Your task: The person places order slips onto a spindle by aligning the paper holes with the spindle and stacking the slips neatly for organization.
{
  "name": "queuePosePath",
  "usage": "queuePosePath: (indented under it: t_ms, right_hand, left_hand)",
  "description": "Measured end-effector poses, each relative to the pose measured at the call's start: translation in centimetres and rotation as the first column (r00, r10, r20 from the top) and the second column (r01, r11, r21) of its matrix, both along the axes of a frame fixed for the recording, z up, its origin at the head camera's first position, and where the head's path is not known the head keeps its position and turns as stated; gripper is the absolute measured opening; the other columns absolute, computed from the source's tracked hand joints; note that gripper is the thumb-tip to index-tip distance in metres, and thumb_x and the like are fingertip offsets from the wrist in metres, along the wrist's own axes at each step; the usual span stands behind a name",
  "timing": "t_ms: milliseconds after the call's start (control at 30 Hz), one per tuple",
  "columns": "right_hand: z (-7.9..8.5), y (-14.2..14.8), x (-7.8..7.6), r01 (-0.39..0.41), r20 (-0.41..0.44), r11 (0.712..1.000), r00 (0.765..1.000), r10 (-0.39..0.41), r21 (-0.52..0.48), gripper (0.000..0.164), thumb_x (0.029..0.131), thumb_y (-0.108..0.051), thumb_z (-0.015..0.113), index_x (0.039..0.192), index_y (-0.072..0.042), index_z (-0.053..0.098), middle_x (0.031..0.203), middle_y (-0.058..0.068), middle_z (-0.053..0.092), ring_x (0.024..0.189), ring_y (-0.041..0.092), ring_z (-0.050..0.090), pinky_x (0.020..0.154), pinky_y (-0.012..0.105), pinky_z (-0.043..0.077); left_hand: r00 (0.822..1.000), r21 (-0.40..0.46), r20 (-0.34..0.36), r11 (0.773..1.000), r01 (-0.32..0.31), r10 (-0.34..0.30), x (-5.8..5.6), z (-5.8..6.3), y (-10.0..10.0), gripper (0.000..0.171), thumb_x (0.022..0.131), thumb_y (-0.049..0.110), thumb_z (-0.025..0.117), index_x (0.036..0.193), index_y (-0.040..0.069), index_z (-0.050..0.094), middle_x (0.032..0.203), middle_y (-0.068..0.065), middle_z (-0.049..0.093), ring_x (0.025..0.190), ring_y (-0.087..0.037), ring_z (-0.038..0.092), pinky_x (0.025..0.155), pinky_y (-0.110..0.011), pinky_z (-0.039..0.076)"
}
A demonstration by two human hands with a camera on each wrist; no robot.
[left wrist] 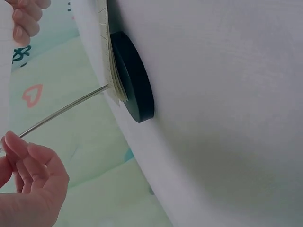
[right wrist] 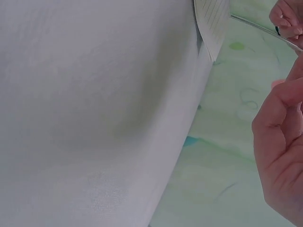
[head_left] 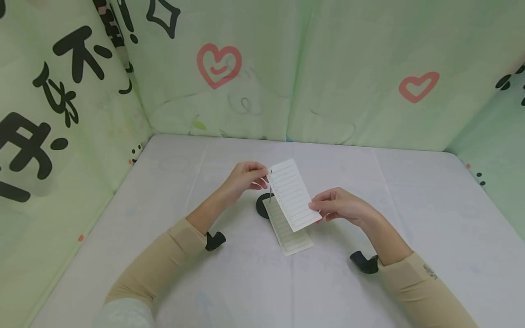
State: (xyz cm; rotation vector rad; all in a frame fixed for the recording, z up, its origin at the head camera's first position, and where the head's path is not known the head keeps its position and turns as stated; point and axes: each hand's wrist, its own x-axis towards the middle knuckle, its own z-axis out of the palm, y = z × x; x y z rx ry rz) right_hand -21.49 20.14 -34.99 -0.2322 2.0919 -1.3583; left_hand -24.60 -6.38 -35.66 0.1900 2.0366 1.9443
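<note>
A thin metal spike rises from a round black base [left wrist: 142, 85], forming a bill spike [left wrist: 64, 111]. Several lined sheets [head_left: 292, 244] lie low on it, threaded at one end, against the base. Above them a single white lined sheet [head_left: 289, 193] is held up at a tilt. My left hand [head_left: 245, 176] pinches its upper left corner at the spike's tip; the exact finger contact with the metal is partly hidden. With thumb and fingers, my right hand [head_left: 342, 205] pinches the sheet's lower right edge. In the right wrist view, the sheet's grip is out of frame.
A white-covered table [head_left: 229, 291] lies under everything. Green printed curtains [head_left: 262, 105] with hearts and black characters enclose its back and sides. Black wrist mounts [head_left: 364, 263] stick out at both beige sleeves [head_left: 414, 287].
</note>
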Motion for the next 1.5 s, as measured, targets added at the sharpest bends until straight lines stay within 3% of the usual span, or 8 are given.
queuePosePath:
  t_ms: [167,500,667,900,1033,1267,1500]
  right_hand:
    - [-0.6,0.1,0.0,-0.015,0.005,0.999,1.0,0.015,0.029,0.032,0.086,-0.021,0.064,0.102,0.007,0.063,0.08,0.001,0.068,0.071,0.018,0.062,0.066,0.028,0.047]
    - [-2.2,-0.4,0.0,-0.097,0.002,0.98,0.995,0.099,0.173,0.019,0.083,-0.02,0.065,0.084,-0.001,0.066,0.068,0.0,0.062,0.064,0.013,0.059,0.06,0.027,0.046]
    - [-2.6,-0.7,0.0,-0.115,0.026,0.97,0.993,0.112,0.212,0.015,0.082,-0.018,0.066,0.08,-0.004,0.065,0.063,0.0,0.062,0.061,0.011,0.059,0.058,0.025,0.045]
    - [-2.9,-1.0,0.0,-0.143,0.069,0.956,0.989,0.13,0.257,0.014,0.082,-0.017,0.066,0.078,-0.004,0.066,0.063,0.0,0.064,0.057,0.009,0.058,0.053,0.022,0.042]
    - [-3.0,-1.0,-0.1,-0.15,0.087,0.952,0.988,0.131,0.266,0.014,0.082,-0.017,0.066,0.081,-0.003,0.067,0.063,-0.001,0.064,0.055,0.008,0.056,0.051,0.021,0.042]
    - [-3.5,-1.1,-0.3,-0.153,0.11,0.939,0.986,0.125,0.307,0.015,0.082,-0.018,0.066,0.081,-0.003,0.069,0.061,-0.001,0.063,0.051,0.007,0.054,0.049,0.019,0.039]
    - [-3.8,-1.3,-0.3,-0.159,0.119,0.936,0.985,0.127,0.314,0.015,0.082,-0.016,0.066,0.079,-0.002,0.069,0.059,-0.001,0.061,0.049,0.006,0.054,0.046,0.017,0.037]
  left_hand:
    - [0.999,-0.08,0.043,0.997,-0.002,0.006,0.0,-1.2,-0.2,0.018,0.091,0.013,0.054,0.098,-0.002,0.06,0.084,-0.01,0.062,0.067,-0.013,0.059,0.066,-0.024,0.049]
    - [0.988,-0.233,0.152,0.972,0.036,0.0,-0.2,-2.9,-0.2,0.016,0.089,0.015,0.058,0.096,0.001,0.063,0.075,-0.001,0.063,0.063,-0.011,0.059,0.064,-0.026,0.047]
    - [0.987,-0.305,0.16,0.951,0.044,0.006,-0.1,-3.1,-0.1,0.015,0.087,0.017,0.06,0.091,0.003,0.065,0.075,-0.002,0.065,0.061,-0.012,0.058,0.059,-0.024,0.046]
    - [0.985,-0.394,0.171,0.917,0.06,0.009,-0.1,-3.5,0.2,0.014,0.086,0.015,0.062,0.09,0.002,0.067,0.068,-0.001,0.065,0.051,-0.009,0.054,0.045,-0.019,0.034]
    - [0.985,-0.417,0.17,0.908,0.05,0.024,0.1,-3.6,0.4,0.013,0.086,0.012,0.062,0.089,0.0,0.067,0.066,-0.002,0.064,0.046,-0.008,0.049,0.043,-0.017,0.035]
    - [0.991,-0.493,0.132,0.869,0.042,0.027,0.4,-3.4,0.7,0.013,0.085,0.01,0.063,0.087,-0.001,0.068,0.063,-0.002,0.063,0.044,-0.008,0.049,0.042,-0.018,0.033]
    - [0.995,-0.532,0.101,0.846,0.042,0.014,0.2,-3.9,0.8,0.012,0.084,0.01,0.063,0.083,-0.001,0.069,0.06,0.0,0.062,0.045,-0.009,0.049,0.044,-0.018,0.035]
